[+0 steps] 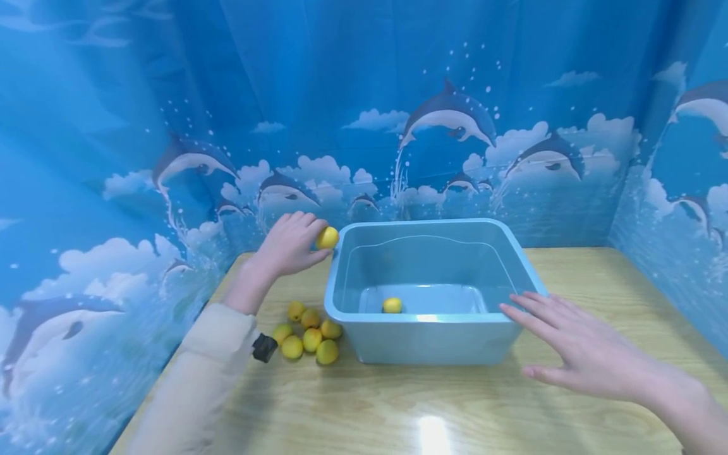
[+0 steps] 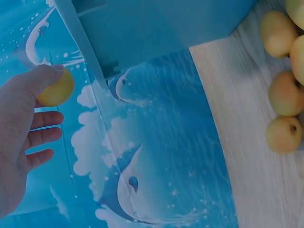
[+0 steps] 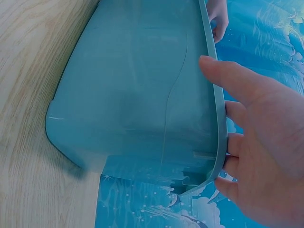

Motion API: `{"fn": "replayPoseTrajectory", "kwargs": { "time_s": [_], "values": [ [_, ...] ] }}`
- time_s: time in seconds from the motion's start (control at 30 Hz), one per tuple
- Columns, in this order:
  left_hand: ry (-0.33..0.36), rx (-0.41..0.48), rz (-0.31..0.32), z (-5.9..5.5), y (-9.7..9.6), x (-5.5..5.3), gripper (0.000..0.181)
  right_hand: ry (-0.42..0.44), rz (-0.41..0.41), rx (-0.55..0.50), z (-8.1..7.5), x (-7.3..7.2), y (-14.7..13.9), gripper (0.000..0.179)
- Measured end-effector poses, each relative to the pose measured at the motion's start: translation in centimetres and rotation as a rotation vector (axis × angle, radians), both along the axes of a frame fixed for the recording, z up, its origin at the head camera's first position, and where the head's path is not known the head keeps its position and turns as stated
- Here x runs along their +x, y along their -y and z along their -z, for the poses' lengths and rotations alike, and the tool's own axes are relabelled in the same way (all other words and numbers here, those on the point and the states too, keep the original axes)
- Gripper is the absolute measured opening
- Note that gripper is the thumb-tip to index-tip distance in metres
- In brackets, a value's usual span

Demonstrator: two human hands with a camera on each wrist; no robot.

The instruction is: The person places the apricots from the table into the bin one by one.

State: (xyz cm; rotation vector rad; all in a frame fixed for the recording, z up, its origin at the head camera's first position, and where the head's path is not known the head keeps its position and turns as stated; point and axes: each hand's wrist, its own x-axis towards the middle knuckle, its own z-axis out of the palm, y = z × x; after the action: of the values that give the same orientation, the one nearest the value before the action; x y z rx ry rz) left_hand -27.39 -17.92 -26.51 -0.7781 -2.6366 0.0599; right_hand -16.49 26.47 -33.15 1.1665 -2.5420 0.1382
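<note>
My left hand (image 1: 291, 243) pinches a small round yellow fruit (image 1: 328, 238) just outside the left rim of a light blue plastic bin (image 1: 432, 341). In the left wrist view the thumb and forefinger hold this fruit (image 2: 58, 89), while the other fingers extend below it. Another yellow fruit (image 1: 392, 306) lies on the bin's floor. At the bin's front right corner, my right hand (image 1: 574, 344) has its fingers extended over the rim. The right wrist view shows its fingertips (image 3: 232, 142) right at the rim and the thumb over the side wall. Nothing is held there.
Several more yellow fruits (image 1: 312, 340) lie in a cluster on the wooden table (image 1: 364, 404), close to the bin's left side. A blue curtain (image 1: 352, 82) printed with dolphins hangs behind the table and along both sides.
</note>
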Motion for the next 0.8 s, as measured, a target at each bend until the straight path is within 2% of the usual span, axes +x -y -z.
{"fn": "replayPoseTrajectory", "kwargs": {
  "time_s": [0.13, 0.63, 0.8],
  "values": [
    [-0.005, -0.016, 0.019, -0.2, -0.9, -0.5, 0.038, -0.002, 0.000, 0.005, -0.1, 0.0, 0.0, 0.084],
    [0.051, -0.112, -0.004, -0.6, -3.7, -2.1, 0.046, 0.002, 0.009, 0.014, -0.2, 0.1, 0.0, 0.084],
    [0.062, -0.152, 0.012, -0.4, -4.3, -2.7, 0.044, 0.007, 0.017, 0.014, -0.2, 0.1, 0.0, 0.084]
  ]
}}
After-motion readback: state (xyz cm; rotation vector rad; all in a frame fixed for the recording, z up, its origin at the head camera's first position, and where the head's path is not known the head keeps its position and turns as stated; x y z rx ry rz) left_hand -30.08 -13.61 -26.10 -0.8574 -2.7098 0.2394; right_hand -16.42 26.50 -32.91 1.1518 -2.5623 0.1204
